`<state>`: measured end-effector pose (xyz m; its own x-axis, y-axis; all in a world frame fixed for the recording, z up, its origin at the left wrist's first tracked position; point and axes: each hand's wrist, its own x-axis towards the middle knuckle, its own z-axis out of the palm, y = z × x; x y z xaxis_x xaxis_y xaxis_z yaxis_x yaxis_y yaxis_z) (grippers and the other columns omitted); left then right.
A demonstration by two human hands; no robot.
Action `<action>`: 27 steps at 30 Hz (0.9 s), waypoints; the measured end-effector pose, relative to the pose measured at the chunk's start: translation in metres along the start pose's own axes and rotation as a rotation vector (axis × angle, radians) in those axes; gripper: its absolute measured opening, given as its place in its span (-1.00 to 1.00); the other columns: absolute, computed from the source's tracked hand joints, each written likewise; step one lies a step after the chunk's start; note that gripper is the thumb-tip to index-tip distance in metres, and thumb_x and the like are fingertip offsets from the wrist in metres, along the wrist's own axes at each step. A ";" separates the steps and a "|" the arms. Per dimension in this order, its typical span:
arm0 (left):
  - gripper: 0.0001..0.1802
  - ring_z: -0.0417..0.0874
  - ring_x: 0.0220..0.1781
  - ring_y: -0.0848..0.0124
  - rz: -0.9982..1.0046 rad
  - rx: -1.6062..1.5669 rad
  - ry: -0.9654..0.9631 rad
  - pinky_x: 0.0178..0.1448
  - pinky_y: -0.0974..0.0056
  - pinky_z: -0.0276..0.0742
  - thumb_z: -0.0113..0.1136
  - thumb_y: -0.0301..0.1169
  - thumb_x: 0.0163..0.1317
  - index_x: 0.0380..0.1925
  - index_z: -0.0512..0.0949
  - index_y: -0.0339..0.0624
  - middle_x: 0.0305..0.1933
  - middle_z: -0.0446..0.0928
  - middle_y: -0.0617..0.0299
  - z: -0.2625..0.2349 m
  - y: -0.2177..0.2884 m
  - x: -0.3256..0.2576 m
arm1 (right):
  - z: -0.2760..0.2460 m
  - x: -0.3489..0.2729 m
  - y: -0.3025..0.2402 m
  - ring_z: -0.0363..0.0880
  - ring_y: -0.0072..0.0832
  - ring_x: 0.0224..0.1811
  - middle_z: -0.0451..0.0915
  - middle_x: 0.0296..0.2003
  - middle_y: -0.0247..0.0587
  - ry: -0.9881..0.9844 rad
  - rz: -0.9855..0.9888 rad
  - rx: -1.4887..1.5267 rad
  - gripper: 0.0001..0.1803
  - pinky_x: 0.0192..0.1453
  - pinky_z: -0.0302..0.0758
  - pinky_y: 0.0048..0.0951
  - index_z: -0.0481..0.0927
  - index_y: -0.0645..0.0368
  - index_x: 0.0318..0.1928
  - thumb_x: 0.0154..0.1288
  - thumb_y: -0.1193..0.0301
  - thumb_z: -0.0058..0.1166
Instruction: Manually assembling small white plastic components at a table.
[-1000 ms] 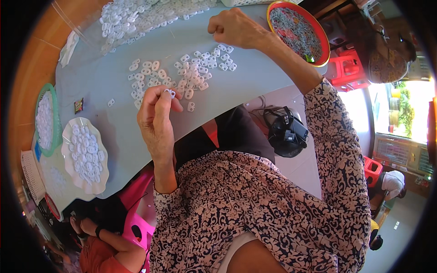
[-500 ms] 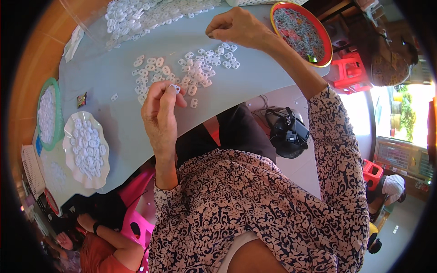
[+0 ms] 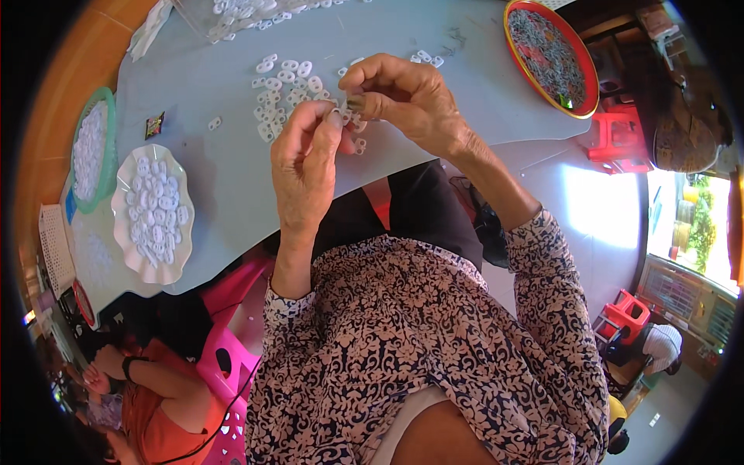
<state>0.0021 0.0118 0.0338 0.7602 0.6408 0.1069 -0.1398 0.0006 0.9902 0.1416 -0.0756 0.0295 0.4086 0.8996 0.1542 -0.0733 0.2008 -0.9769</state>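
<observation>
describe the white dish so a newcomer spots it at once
Find the grey table. On its left part, left of the person's left hand, is a white dish holding small white pieces. Its wavy outline sets it apart from the green basket beside it.

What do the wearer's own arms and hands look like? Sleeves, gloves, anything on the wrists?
Left hand and right hand are bare, no gloves. Wrists show no watch or bracelet. Long sleeves in a dark fabric with a pale floral scroll print, ending partway down the forearms. No cables visible on either arm.
</observation>
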 end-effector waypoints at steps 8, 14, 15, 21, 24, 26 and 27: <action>-0.85 0.45 -0.49 0.58 0.044 0.035 -0.067 -0.35 0.47 0.36 -0.01 -0.42 0.28 -0.35 0.44 -0.31 -0.47 0.50 0.26 -0.005 -0.006 0.001 | -0.002 -0.001 -0.003 0.54 -0.63 -0.29 0.56 -0.31 -0.30 -0.075 0.022 -0.025 -0.81 -0.11 0.54 -0.55 0.49 0.27 -0.11 0.24 0.63 0.00; -0.84 0.45 -0.49 0.59 0.049 0.035 -0.084 -0.36 0.48 0.35 -0.02 -0.41 0.28 -0.39 0.44 -0.30 -0.49 0.49 0.27 -0.004 -0.007 0.001 | -0.007 -0.001 -0.003 0.55 -0.59 -0.23 0.54 -0.28 -0.30 -0.122 0.023 -0.055 -0.80 -0.05 0.55 -0.52 0.49 0.25 -0.10 0.24 0.63 0.04; -0.84 0.45 -0.49 0.59 0.048 0.034 -0.081 -0.36 0.48 0.35 -0.02 -0.41 0.28 -0.39 0.44 -0.30 -0.49 0.49 0.27 -0.003 -0.006 0.001 | -0.007 -0.001 -0.004 0.55 -0.58 -0.23 0.54 -0.28 -0.30 -0.120 0.025 -0.043 -0.79 -0.04 0.55 -0.51 0.49 0.25 -0.10 0.24 0.64 0.05; -0.82 0.45 -0.49 0.60 0.045 0.032 -0.087 -0.37 0.48 0.34 -0.01 -0.38 0.30 -0.40 0.44 -0.28 -0.47 0.48 0.28 -0.004 -0.009 0.001 | -0.006 -0.001 -0.006 0.56 -0.58 -0.21 0.54 -0.27 -0.29 -0.118 0.024 -0.076 -0.78 -0.06 0.57 -0.50 0.49 0.26 -0.10 0.22 0.62 0.08; -0.79 0.45 -0.49 0.60 0.077 0.013 -0.090 -0.38 0.48 0.33 0.00 -0.35 0.31 -0.39 0.44 -0.28 -0.45 0.49 0.28 -0.003 -0.010 0.002 | -0.003 -0.001 -0.007 0.59 -0.60 -0.30 0.60 -0.33 -0.26 -0.071 -0.010 -0.101 -0.83 -0.13 0.56 -0.55 0.51 0.29 -0.14 0.25 0.60 0.04; -0.77 0.45 -0.49 0.60 0.067 -0.039 -0.090 -0.39 0.49 0.32 0.01 -0.32 0.31 -0.38 0.45 -0.28 -0.44 0.49 0.28 -0.005 -0.010 0.002 | 0.003 -0.002 -0.013 0.58 -0.62 -0.33 0.59 -0.37 -0.28 -0.054 0.024 -0.093 -0.87 -0.17 0.56 -0.57 0.53 0.30 -0.18 0.26 0.58 0.05; -0.77 0.45 -0.49 0.60 0.069 -0.042 -0.087 -0.39 0.49 0.32 0.01 -0.32 0.31 -0.38 0.45 -0.28 -0.44 0.49 0.28 -0.005 -0.011 0.003 | 0.004 -0.003 -0.016 0.57 -0.64 -0.37 0.59 -0.41 -0.30 -0.031 0.057 -0.086 -0.89 -0.21 0.55 -0.60 0.55 0.30 -0.21 0.26 0.55 0.06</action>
<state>0.0025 0.0172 0.0229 0.7997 0.5715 0.1840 -0.2190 -0.0077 0.9757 0.1375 -0.0798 0.0448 0.3778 0.9203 0.1013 -0.0166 0.1161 -0.9931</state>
